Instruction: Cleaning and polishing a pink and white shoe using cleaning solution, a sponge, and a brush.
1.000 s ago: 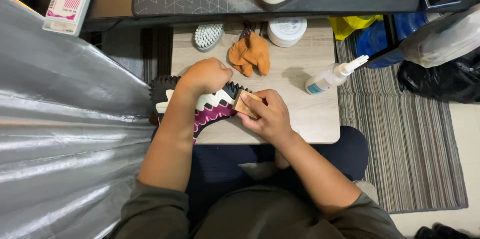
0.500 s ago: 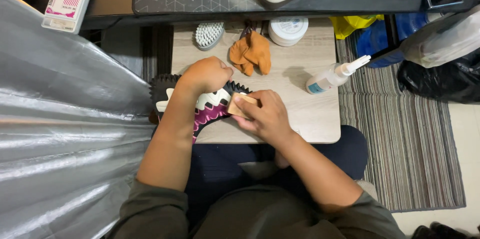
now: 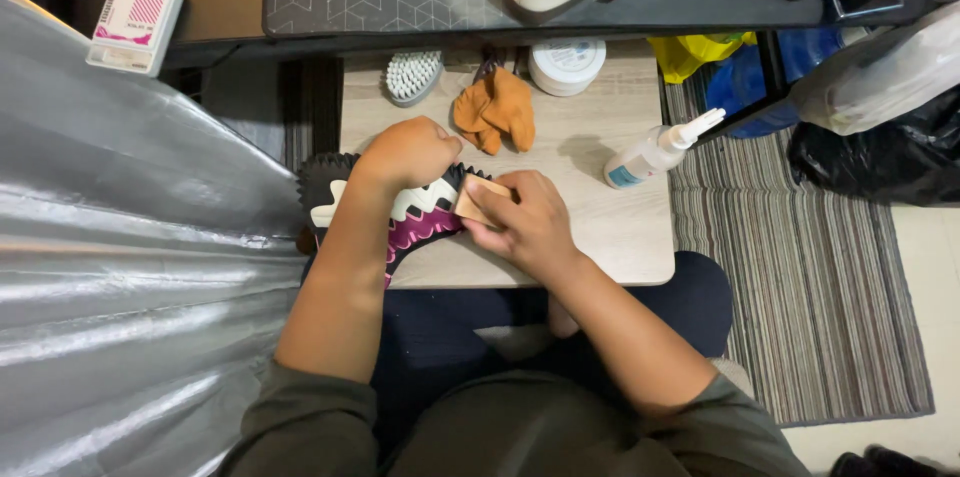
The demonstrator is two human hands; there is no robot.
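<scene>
You're clamping your left hand [image 3: 410, 152] over the shoe [image 3: 400, 212] at the table's [image 3: 620, 237] left edge so it's not sliding, while your right hand [image 3: 530, 222] is pinching a small tan block [image 3: 478, 203] against its sole.

The right hand [image 3: 530, 222] now presses the small tan block [image 3: 478, 201] a touch higher and further left against the toothed sole of the shoe [image 3: 420, 217] than a second ago, its fingers drawn closer to the left hand [image 3: 410, 152]. The view itself shifts slightly downward.
</scene>
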